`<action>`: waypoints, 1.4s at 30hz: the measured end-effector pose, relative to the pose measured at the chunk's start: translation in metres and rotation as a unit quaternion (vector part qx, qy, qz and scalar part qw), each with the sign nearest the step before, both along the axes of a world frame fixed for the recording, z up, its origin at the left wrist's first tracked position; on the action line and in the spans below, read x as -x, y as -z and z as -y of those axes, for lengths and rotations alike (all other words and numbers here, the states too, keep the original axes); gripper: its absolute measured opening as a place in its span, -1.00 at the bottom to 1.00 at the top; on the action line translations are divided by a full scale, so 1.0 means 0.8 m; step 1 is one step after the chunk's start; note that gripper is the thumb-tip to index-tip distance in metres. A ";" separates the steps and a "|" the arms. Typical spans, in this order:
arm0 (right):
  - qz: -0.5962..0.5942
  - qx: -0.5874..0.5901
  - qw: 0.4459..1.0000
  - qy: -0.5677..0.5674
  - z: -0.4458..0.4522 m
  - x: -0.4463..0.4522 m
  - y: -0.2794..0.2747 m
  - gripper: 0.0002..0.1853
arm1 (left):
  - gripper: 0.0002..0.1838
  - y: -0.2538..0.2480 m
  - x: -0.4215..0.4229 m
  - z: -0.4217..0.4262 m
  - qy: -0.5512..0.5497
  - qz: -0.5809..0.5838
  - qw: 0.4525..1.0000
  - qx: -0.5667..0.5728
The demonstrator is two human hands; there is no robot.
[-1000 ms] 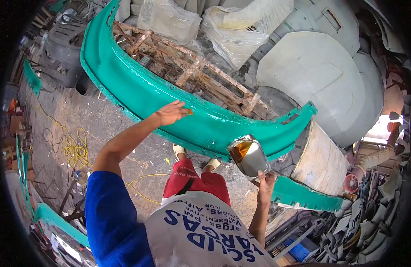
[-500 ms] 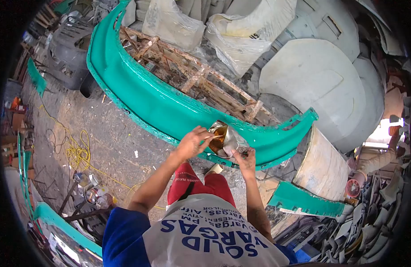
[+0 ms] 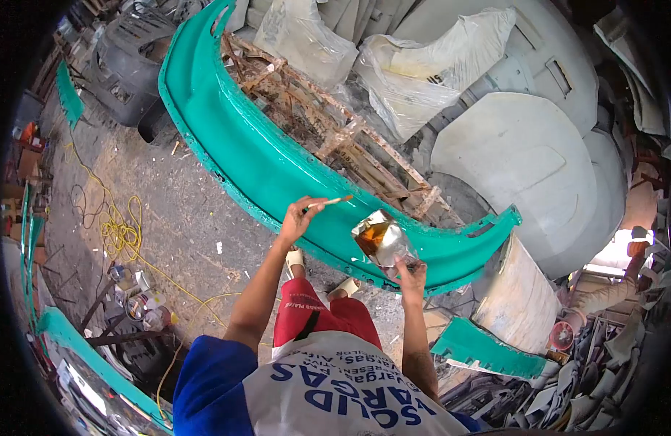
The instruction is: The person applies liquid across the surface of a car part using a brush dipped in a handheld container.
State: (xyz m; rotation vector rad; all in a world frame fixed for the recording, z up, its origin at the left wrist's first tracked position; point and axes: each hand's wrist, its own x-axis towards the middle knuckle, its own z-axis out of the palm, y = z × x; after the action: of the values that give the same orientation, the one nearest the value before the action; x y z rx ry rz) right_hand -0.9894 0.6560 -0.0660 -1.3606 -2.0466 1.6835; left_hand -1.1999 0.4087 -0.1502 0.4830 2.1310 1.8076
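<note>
The person's L hand (image 3: 296, 219) is grasping a thin brush (image 3: 338, 200), fingers closing around the handle. The bristle end is pointing to the R, over the green panel (image 3: 241, 131) & near its far edge; if it is touching the surface, I cannot tell. The R hand (image 3: 410, 275) is gripping a silver tin (image 3: 399, 245) by its near edge. This tin is tilting, w/ brown liquid (image 3: 373, 236) lying in its L part, and it is hanging in front of the panel's R half. The panel is lying along the near edge of a rusty frame (image 3: 339, 142). Beyond the frame's R corner, big whitish panels (image 3: 517, 160) are leaning. A yellow cord (image 3: 121, 234) is lying on the L side of the floor (image 3: 205, 211).
</note>
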 end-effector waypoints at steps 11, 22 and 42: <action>-0.022 0.045 0.998 0.025 -0.044 -0.043 -0.069 -0.24 | -0.78 0.048 0.008 -0.023 -0.375 -0.071 0.924 0.033; -0.003 0.009 1.000 -0.025 -0.104 -0.084 -0.074 -0.45 | -0.84 0.030 -0.135 -0.128 -0.226 -0.055 0.972 0.043; 0.009 -0.014 1.000 -0.024 -0.128 -0.099 -0.089 -0.39 | -0.77 0.059 -0.095 -0.139 -0.405 -0.051 0.912 0.036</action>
State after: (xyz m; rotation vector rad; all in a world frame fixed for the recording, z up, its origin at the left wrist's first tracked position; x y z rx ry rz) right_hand -0.9102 0.7585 0.0050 -1.3332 -2.1220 1.6608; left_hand -1.1243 0.5202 -0.1972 -0.4189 2.6988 2.0895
